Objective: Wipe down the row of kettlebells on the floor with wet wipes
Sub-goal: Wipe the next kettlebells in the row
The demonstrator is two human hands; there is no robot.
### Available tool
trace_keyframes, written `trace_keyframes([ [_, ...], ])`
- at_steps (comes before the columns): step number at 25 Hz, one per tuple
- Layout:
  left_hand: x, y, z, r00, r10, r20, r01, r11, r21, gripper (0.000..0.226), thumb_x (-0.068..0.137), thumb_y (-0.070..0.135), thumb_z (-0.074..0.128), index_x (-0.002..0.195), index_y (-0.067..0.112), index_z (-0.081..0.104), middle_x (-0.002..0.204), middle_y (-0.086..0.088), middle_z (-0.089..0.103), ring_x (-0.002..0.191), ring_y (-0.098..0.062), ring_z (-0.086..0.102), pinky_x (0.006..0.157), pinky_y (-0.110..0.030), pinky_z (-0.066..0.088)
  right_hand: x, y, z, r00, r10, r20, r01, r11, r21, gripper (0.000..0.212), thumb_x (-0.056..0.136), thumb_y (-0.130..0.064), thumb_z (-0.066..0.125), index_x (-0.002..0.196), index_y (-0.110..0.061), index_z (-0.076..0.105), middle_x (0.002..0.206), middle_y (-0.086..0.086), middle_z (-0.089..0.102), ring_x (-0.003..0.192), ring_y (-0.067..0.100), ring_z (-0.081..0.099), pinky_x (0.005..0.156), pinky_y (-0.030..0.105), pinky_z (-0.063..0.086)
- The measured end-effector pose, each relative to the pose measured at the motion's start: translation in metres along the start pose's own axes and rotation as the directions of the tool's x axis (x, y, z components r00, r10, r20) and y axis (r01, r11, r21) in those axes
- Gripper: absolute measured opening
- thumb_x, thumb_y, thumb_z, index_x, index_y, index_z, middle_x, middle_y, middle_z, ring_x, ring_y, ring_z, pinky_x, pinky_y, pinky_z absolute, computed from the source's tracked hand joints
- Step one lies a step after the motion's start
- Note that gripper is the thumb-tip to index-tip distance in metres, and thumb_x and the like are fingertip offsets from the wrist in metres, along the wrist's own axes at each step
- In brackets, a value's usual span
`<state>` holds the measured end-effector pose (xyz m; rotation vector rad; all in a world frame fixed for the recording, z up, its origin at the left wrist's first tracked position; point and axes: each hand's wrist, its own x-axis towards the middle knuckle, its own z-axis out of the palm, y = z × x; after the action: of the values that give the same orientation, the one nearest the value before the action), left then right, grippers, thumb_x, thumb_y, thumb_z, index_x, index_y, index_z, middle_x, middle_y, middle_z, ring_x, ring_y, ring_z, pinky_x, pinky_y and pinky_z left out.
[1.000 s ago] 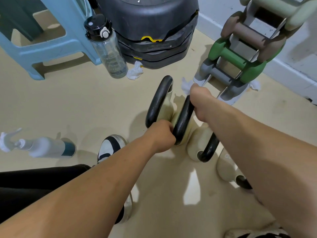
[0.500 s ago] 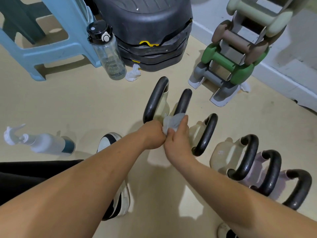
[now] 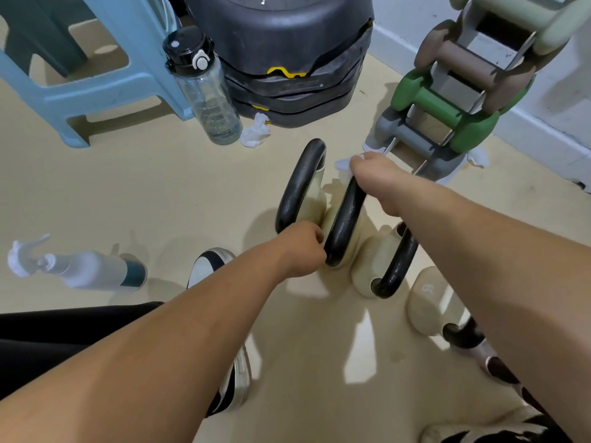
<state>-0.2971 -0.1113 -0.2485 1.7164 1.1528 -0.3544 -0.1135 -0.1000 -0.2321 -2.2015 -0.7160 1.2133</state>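
The kettlebells stand in a row on the beige floor (image 3: 96,193), cream bodies with black handles, running from the middle of the view toward the lower right. The left hand (image 3: 300,249) has its grip curled closed around the near end of the second kettlebell's handle (image 3: 343,225). The right hand (image 3: 377,180) sits at the far end of that same handle, its grip closed on a white wet wipe (image 3: 343,163) that pokes out past the knuckles. The first kettlebell (image 3: 300,183) stands just beside it on the left, and the third kettlebell (image 3: 393,270) just to the right, partly hidden under the right forearm. A fourth kettlebell (image 3: 431,302) shows lower right.

Behind the row stand a clear water bottle (image 3: 204,91) with a black cap, a crumpled used wipe (image 3: 256,134), a stack of black weights (image 3: 287,59) and a dumbbell rack (image 3: 454,100). A blue plastic stool (image 3: 96,81) stands at upper left. A spray bottle (image 3: 80,270) lies on its side at left, near a black and white shoe (image 3: 208,270).
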Motion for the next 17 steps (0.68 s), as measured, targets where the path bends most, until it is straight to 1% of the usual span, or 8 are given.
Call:
trace_keyframes([
  [2, 0.001, -0.001, -0.002, 1.000, 0.007, -0.002, -0.007, 1.000, -0.014, 0.028, 0.077, 0.003, 0.047, 0.089, 0.025, 0.060, 0.082, -0.005, 0.054, 0.076, -0.020, 0.048, 0.067, -0.036, 0.044, -0.010, 0.009, 0.009, 0.993, -0.073, -0.094, 0.075, 0.997, 0.027, 0.047, 0.101, -0.033, 0.028, 0.143, -0.018, 0.041, 0.147, 0.002, 0.039, 0.128, 0.024, 0.042, 0.101, 0.033, 0.036],
  [5, -0.004, -0.002, 0.000, 0.999, 0.016, -0.044, -0.018, 0.999, -0.031, 0.019, 0.078, 0.004, 0.048, 0.083, 0.018, 0.060, 0.079, -0.006, 0.057, 0.072, -0.022, 0.050, 0.065, -0.036, 0.046, -0.045, 0.034, 0.045, 0.910, -0.340, -0.235, 0.348, 0.937, -0.009, 0.051, 0.104, -0.023, 0.027, 0.152, -0.010, 0.019, 0.160, 0.003, 0.010, 0.147, 0.020, 0.019, 0.118, 0.036, 0.023],
  [8, -0.013, 0.000, -0.001, 0.988, 0.035, -0.152, -0.059, 0.986, -0.157, 0.018, 0.083, 0.006, 0.046, 0.078, 0.004, 0.064, 0.077, -0.015, 0.067, 0.072, -0.028, 0.059, 0.069, -0.041, 0.054, -0.080, 0.069, 0.070, 0.792, -0.597, -0.128, 0.502, 0.755, -0.421, 0.054, 0.101, -0.014, 0.032, 0.152, 0.002, 0.021, 0.163, 0.016, -0.001, 0.151, 0.034, -0.006, 0.123, 0.046, 0.008],
  [9, -0.015, 0.001, -0.001, 0.985, 0.033, -0.168, -0.070, 0.973, -0.222, 0.020, 0.086, 0.006, 0.046, 0.075, 0.007, 0.063, 0.073, -0.013, 0.064, 0.071, -0.026, 0.057, 0.069, -0.038, 0.052, -0.090, 0.082, 0.076, 0.760, -0.646, -0.067, 0.528, 0.674, -0.516, 0.056, 0.099, -0.011, 0.034, 0.152, 0.003, 0.022, 0.164, 0.017, 0.000, 0.151, 0.036, -0.010, 0.123, 0.048, 0.006],
  [11, -0.018, 0.002, 0.002, 0.985, 0.008, -0.174, -0.071, 0.931, -0.357, 0.023, 0.090, 0.010, 0.047, 0.073, 0.011, 0.062, 0.070, -0.008, 0.061, 0.070, -0.023, 0.054, 0.071, -0.036, 0.050, -0.104, 0.102, 0.082, 0.699, -0.715, 0.004, 0.582, 0.566, -0.585, 0.061, 0.095, -0.008, 0.039, 0.153, 0.002, 0.022, 0.164, 0.015, 0.003, 0.151, 0.034, -0.011, 0.123, 0.050, 0.008],
  [13, -0.018, 0.001, 0.006, 0.989, -0.020, -0.147, -0.054, 0.875, -0.481, 0.020, 0.088, 0.006, 0.047, 0.081, 0.001, 0.065, 0.074, -0.011, 0.060, 0.073, -0.022, 0.053, 0.074, -0.038, 0.050, -0.107, 0.102, 0.082, 0.698, -0.716, 0.010, 0.602, 0.578, -0.551, 0.060, 0.098, -0.012, 0.037, 0.154, -0.001, 0.020, 0.165, 0.012, 0.001, 0.151, 0.031, -0.013, 0.123, 0.047, 0.006],
  [15, -0.015, -0.002, 0.008, 0.989, -0.052, -0.139, -0.030, 0.846, -0.532, 0.024, 0.084, -0.004, 0.044, 0.093, -0.009, 0.065, 0.078, -0.017, 0.059, 0.076, -0.023, 0.054, 0.076, -0.038, 0.049, -0.091, 0.078, 0.075, 0.765, -0.640, -0.075, 0.540, 0.700, -0.467, 0.057, 0.100, -0.021, 0.028, 0.153, -0.001, 0.021, 0.165, 0.011, 0.000, 0.151, 0.029, -0.014, 0.123, 0.039, 0.001],
  [17, -0.011, -0.005, 0.010, 0.987, -0.081, -0.135, 0.002, 0.862, -0.507, 0.034, 0.083, -0.005, 0.043, 0.103, -0.003, 0.071, 0.086, -0.023, 0.066, 0.082, -0.026, 0.061, 0.081, -0.037, 0.051, -0.058, 0.048, 0.062, 0.855, -0.490, -0.170, 0.405, 0.836, -0.371, 0.051, 0.100, -0.020, 0.025, 0.148, -0.001, 0.030, 0.164, 0.011, 0.000, 0.151, 0.030, -0.012, 0.121, 0.033, 0.003],
])
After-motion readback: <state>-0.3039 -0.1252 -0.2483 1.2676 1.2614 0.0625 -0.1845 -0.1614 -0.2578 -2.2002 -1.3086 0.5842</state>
